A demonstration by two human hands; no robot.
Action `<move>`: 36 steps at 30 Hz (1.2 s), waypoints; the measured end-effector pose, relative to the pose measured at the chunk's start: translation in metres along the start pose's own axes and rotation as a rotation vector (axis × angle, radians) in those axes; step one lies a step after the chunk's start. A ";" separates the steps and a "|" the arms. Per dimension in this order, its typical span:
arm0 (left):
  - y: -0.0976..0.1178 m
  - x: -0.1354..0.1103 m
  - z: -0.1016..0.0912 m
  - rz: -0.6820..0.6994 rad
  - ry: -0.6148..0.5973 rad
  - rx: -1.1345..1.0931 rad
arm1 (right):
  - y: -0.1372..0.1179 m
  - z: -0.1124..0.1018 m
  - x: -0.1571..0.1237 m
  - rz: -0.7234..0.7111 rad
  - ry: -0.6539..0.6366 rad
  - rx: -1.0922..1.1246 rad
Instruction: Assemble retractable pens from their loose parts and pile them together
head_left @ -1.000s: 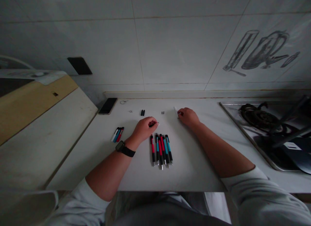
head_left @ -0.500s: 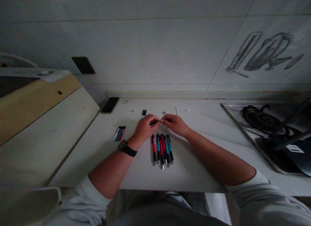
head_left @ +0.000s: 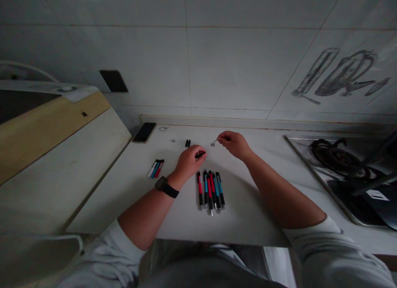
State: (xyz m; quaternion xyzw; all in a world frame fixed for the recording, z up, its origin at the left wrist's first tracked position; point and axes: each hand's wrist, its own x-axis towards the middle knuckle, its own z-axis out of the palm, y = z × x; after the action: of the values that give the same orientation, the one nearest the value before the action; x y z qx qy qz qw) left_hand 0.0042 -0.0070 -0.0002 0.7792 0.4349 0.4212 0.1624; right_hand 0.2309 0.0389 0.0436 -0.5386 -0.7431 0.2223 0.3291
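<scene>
My left hand (head_left: 190, 160) is curled round a dark pen barrel (head_left: 200, 154) whose end sticks out to the right. My right hand (head_left: 233, 142) is farther back, fingers pinched on a tiny part that I cannot make out, just right of two small black parts (head_left: 213, 144). In front of both hands several red and blue pens (head_left: 211, 189) lie side by side on the white counter (head_left: 245, 205). A smaller group of pen barrels (head_left: 156, 168) lies to the left of my left wrist. Two black caps (head_left: 187, 143) lie behind my left hand.
A dark phone (head_left: 144, 132) lies at the counter's back left corner, with a small ring (head_left: 163, 129) and tiny springs (head_left: 172, 140) near it. A gas hob (head_left: 344, 164) fills the right side. A tan and white lid (head_left: 62, 135) slopes up on the left.
My right hand went from the counter's back to meet the barrel in my left hand, then drew back towards the small black parts. The camera shifted slightly.
</scene>
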 end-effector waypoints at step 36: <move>-0.009 0.000 0.000 -0.063 -0.043 -0.011 | 0.051 0.035 0.063 0.062 -0.227 -0.512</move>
State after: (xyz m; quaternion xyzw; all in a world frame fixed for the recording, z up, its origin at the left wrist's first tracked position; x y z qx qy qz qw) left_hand -0.0004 -0.0021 -0.0061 0.7730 0.4535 0.4014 0.1890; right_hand 0.2266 0.1156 0.0004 -0.5984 -0.7903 0.0959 0.0901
